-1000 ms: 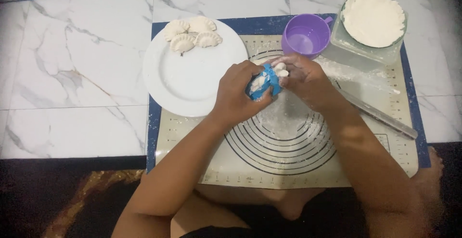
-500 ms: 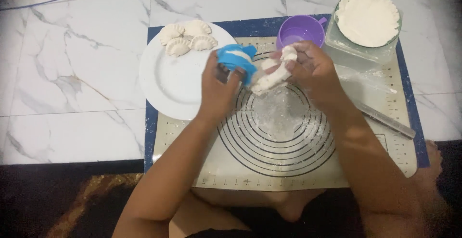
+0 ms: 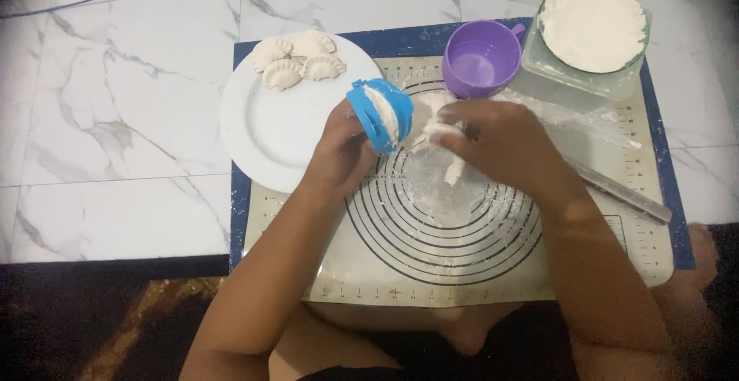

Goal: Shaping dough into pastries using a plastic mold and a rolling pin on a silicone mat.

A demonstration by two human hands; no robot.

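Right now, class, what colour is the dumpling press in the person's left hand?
Bright blue: the dumpling press in the left hand shows clearly in the head view.

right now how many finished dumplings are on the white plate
4, clustered at the far edge of the white plate: dumplings at and. Another may sit inside the blue press in the left hand.
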